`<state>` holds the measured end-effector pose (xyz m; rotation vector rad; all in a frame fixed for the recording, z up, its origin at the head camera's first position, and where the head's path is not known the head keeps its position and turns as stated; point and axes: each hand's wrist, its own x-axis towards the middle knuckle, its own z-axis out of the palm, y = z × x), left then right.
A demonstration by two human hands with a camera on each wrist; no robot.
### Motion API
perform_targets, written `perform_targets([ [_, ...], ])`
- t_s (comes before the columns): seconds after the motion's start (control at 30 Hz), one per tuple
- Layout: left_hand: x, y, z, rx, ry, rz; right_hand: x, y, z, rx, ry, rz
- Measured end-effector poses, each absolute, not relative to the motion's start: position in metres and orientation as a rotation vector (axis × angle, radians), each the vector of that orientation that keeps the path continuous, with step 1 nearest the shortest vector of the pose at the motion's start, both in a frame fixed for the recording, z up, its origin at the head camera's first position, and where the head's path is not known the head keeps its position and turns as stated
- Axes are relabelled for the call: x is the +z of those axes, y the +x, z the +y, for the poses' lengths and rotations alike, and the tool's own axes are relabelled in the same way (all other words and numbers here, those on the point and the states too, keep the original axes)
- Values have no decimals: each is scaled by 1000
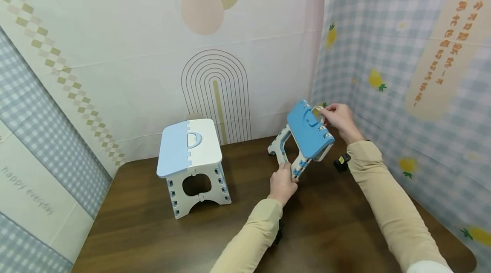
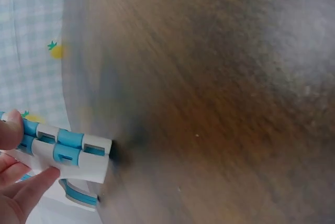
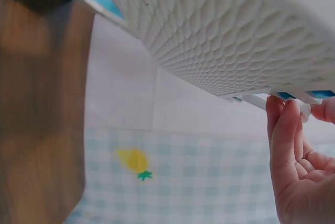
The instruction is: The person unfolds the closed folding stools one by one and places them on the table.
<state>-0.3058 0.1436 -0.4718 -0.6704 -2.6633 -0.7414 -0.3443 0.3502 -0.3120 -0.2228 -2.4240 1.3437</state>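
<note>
On the right of the head view, a blue and white folding stool (image 1: 311,134) stands tilted and partly folded, its blue seat half facing up. My left hand (image 1: 283,184) grips the lower end of one of its legs. In the left wrist view, the thumb and fingers pinch that hinged white and blue leg (image 2: 78,153). At the top, my right hand (image 1: 339,120) pinches the white carrying handle (image 1: 316,109). From the right wrist view, the textured white seat half (image 3: 225,35) shows close up, with the right fingers (image 3: 285,140) at its edge.
A second folding stool (image 1: 207,145), pale blue and white, stands unfolded on the left of the brown wooden table (image 1: 153,243). Cloth curtains (image 1: 145,21) hang behind the table and along both sides. A small black device (image 1: 341,163) sits at the right wrist.
</note>
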Motion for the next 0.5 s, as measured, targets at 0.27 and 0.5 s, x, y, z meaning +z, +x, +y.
perform_targets([
  [0.27,-475,-308,137,-948,-615,-2634,-300,-352,325,1278,-207,-2434],
  [0.5,-484,-311,134,-958,-637,-2551,-301,-362,307,982,-188,-2424],
])
